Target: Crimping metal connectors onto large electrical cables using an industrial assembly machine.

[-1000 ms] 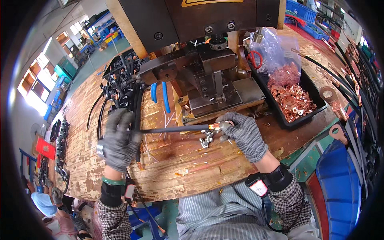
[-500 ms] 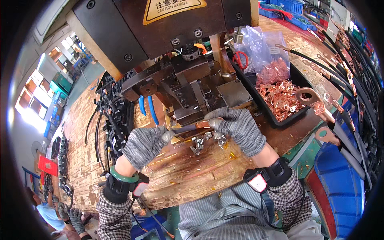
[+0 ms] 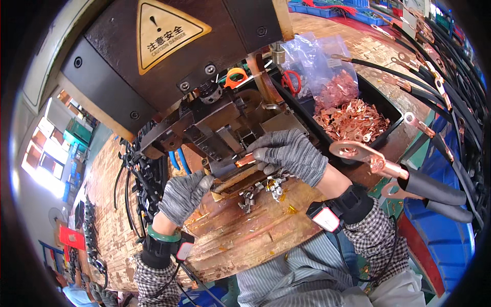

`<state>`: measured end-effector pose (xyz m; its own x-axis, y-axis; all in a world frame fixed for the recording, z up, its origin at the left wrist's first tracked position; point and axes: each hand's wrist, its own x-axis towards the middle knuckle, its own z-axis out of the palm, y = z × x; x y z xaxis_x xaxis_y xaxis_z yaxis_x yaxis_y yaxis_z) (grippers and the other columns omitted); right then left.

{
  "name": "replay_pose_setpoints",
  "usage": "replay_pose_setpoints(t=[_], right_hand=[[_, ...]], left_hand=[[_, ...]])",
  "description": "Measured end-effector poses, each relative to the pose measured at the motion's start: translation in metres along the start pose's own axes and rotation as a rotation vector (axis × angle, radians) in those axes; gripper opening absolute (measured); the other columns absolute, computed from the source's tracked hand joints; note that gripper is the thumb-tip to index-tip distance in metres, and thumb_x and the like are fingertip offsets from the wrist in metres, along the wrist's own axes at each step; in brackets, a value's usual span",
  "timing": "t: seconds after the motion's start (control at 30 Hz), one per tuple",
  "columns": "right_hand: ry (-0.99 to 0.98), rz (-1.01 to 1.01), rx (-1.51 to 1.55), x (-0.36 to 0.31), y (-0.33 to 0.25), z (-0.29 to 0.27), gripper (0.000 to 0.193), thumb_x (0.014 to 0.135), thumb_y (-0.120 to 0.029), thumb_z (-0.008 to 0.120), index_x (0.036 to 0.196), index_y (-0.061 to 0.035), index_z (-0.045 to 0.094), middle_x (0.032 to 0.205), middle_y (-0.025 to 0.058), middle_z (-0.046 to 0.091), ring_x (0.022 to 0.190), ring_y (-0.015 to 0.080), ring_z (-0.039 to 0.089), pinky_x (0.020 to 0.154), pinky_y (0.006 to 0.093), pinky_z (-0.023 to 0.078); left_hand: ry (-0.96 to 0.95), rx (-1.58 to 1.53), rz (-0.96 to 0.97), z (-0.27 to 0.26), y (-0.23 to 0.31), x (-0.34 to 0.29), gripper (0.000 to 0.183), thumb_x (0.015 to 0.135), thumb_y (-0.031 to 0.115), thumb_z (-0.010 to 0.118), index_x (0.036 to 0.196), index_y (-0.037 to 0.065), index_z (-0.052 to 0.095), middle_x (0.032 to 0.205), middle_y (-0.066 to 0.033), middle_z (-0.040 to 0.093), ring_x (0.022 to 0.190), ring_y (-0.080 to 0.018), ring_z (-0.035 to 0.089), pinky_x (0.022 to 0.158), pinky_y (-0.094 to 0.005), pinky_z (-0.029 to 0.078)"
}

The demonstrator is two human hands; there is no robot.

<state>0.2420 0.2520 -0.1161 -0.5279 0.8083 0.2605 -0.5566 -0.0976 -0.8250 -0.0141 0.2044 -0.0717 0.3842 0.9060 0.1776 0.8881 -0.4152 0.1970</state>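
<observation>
Both my hands wear grey knit gloves and meet at a short dark cable piece [image 3: 225, 168] in front of the press. My left hand [image 3: 185, 197] pinches at its left end; the fingertips partly hide the grip. My right hand [image 3: 292, 156] is closed on the copper terminal [image 3: 245, 160] at the cable's right end. Just beyond them is the press tooling [image 3: 220, 135], with dark metal blocks and a slot. Below my right hand, several small silvery metal clips [image 3: 249, 198] lie on the worn wooden table [image 3: 240, 233].
A black tray [image 3: 391, 125] at the right holds loose copper terminals [image 3: 353, 122] and a plastic bag [image 3: 327, 66]. Cables with large copper lugs [image 3: 376, 159] jut in from the right. Black cable parts [image 3: 146, 179] crowd the left. The press head [image 3: 169, 51] hangs overhead.
My view has turned and shifted, so the press appears tilted and further left. Both hands, with the cable and terminal, now appear closer to the press tooling.
</observation>
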Motion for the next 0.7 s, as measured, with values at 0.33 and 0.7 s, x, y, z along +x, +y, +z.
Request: replay_pose_setpoints(t=[0.33, 0.7], right_hand=[[0.145, 0.023, -0.243, -0.008, -0.001, -0.006, 0.037, 0.07, -0.008, 0.073, 0.103, -0.0011, 0.058, 0.063, 0.0014, 0.057, 0.051, 0.0077, 0.055, 0.045, 0.0206, 0.044], [0.137, 0.169, -0.271, 0.001, -0.013, -0.011, 0.018, 0.077, -0.01, 0.068, 0.092, -0.0014, 0.066, 0.083, 0.008, 0.065, 0.072, 0.011, 0.06, 0.064, 0.0251, 0.05]], left_hand=[[-0.029, -0.041, 0.038, -0.004, 0.012, -0.012, 0.021, 0.088, 0.027, 0.052, 0.085, 0.008, 0.062, 0.062, -0.0141, 0.056, 0.059, -0.0306, 0.057, 0.052, -0.0374, 0.044], [-0.053, -0.088, -0.03, -0.008, 0.007, -0.004, 0.023, 0.089, 0.025, 0.051, 0.086, 0.005, 0.061, 0.066, -0.0172, 0.057, 0.064, -0.0348, 0.057, 0.055, -0.037, 0.046]])
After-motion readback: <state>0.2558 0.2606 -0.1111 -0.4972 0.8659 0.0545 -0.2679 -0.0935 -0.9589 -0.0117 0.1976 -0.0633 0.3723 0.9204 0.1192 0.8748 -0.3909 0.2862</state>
